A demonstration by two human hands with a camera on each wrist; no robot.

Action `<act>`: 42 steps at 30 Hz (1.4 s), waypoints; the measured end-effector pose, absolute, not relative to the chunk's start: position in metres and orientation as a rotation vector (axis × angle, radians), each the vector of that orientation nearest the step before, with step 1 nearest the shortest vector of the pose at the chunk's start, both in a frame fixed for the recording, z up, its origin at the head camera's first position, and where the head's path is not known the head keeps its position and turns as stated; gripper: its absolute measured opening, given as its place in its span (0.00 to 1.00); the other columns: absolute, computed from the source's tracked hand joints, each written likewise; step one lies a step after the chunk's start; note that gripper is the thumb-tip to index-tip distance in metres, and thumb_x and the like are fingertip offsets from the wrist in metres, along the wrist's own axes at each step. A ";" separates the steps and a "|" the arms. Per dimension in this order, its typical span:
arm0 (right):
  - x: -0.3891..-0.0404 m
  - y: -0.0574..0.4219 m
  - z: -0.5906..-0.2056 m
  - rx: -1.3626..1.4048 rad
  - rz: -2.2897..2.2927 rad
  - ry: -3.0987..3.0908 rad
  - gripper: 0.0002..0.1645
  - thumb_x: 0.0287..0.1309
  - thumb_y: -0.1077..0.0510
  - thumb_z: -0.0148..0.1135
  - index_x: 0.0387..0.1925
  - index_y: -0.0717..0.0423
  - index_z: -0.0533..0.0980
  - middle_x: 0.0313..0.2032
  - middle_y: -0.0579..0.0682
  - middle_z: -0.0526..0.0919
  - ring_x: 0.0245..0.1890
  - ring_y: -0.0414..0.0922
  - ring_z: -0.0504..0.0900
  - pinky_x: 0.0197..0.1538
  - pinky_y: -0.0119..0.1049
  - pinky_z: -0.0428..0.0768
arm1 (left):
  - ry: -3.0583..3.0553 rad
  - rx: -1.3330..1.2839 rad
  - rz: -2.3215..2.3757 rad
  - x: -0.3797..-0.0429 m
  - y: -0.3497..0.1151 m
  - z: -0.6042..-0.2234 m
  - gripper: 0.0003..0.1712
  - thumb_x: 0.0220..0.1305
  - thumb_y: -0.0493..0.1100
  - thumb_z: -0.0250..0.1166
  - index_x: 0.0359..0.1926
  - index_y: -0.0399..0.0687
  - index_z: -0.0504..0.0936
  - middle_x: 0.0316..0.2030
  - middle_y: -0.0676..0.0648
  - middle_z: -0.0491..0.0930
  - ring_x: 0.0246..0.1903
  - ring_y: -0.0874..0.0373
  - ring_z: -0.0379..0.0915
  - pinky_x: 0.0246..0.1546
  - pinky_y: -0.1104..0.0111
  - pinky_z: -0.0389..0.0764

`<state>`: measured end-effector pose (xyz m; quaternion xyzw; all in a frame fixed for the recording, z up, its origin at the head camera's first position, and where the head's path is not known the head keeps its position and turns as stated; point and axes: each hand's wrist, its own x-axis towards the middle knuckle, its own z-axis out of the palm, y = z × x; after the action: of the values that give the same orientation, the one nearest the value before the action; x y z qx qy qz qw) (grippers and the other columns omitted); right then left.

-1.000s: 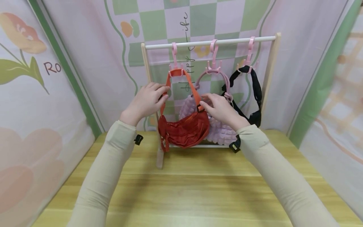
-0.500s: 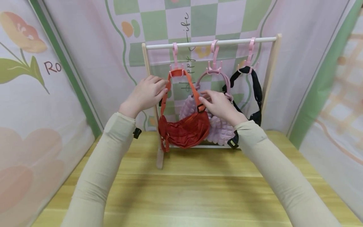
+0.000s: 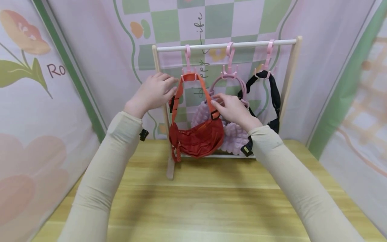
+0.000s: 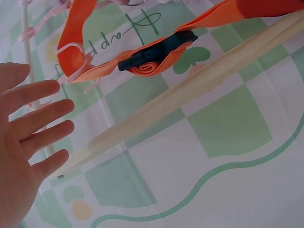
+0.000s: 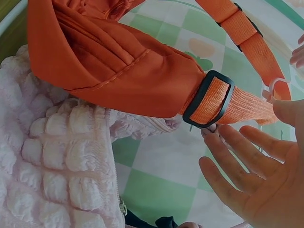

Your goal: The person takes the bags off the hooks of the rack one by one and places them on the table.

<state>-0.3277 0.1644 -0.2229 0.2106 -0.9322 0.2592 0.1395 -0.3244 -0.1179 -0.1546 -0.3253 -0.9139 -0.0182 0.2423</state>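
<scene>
A red-orange waist bag [image 3: 198, 137] hangs by its orange strap [image 3: 208, 97] from a pink hook [image 3: 187, 60]. My left hand [image 3: 154, 90] is just left of the strap; in the left wrist view its fingers [image 4: 42, 116] are spread and apart from the strap. My right hand [image 3: 234, 109] is at the strap's right side, near the black slider buckle [image 5: 209, 99]. Its fingers look extended and loose in the right wrist view; whether they touch the strap I cannot tell. Behind the waist bag hangs a pale pink puffy bag [image 5: 61, 161], partly hidden.
A rack with a white rail [image 3: 251, 44] and wooden posts [image 3: 291, 64] stands on the wooden table [image 3: 193, 208]. A black strapped bag [image 3: 274, 94] hangs at its right end. Patterned cloth [image 3: 217, 23] encloses the back and sides.
My left hand has moved up and left, away from the orange strap. My right hand has shifted slightly up and left. The waist bag stays hanging on its hook.
</scene>
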 end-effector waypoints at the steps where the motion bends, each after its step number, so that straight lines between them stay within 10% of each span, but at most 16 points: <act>1: -0.328 0.164 -0.222 0.610 0.746 -2.693 0.29 0.69 0.40 0.43 0.63 0.51 0.68 0.55 0.56 0.79 0.52 0.52 0.79 0.53 0.50 0.77 | -2.493 -0.890 -0.044 -0.324 -0.118 -0.153 0.24 0.72 0.51 0.47 0.61 0.45 0.73 0.59 0.41 0.73 0.62 0.44 0.64 0.64 0.50 0.62; 42: -0.335 0.157 -0.217 0.572 0.771 -2.718 0.28 0.69 0.39 0.43 0.61 0.49 0.70 0.51 0.54 0.80 0.51 0.50 0.79 0.48 0.48 0.78 | -2.531 -0.893 0.097 -0.324 -0.111 -0.092 0.24 0.73 0.49 0.45 0.63 0.44 0.70 0.62 0.40 0.70 0.65 0.41 0.59 0.66 0.48 0.58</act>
<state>-0.3353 0.1569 -0.2168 0.1969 -0.9350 0.2653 0.1291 -0.3243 -0.1106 -0.0923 -0.3240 -0.9180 0.0353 0.2261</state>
